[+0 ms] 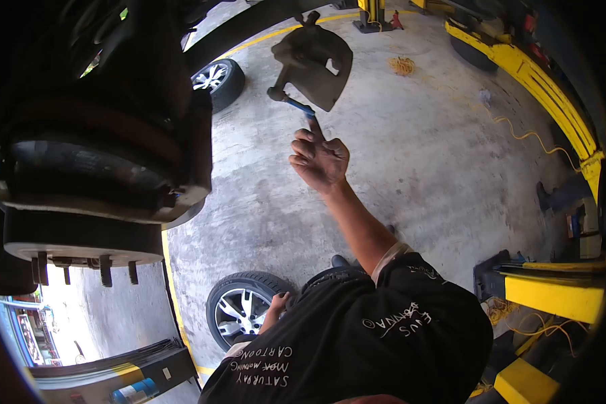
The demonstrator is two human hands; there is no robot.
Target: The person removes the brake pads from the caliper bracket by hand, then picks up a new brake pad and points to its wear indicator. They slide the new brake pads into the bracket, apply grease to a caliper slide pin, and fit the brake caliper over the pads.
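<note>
My right hand [322, 158] is raised palm up. Its index finger is stretched out to the end of a blue-handled tool [299, 106], while the other fingers curl over an empty palm. The tool's far end meets a dark metal part with a curved plate [326, 74], seen above the floor. Low down, my left hand [277, 304] has its fingers curled beside a wheel with a silver rim [241, 310]; anything inside it is too small to make out.
A dark hub with studs [84, 246] fills the left side. Another wheel [219, 84] lies on the floor at the upper left. Yellow lift arms [539, 81] line the right, with a coiled yellow hose [402, 65] and a person's dark shoe [544, 196].
</note>
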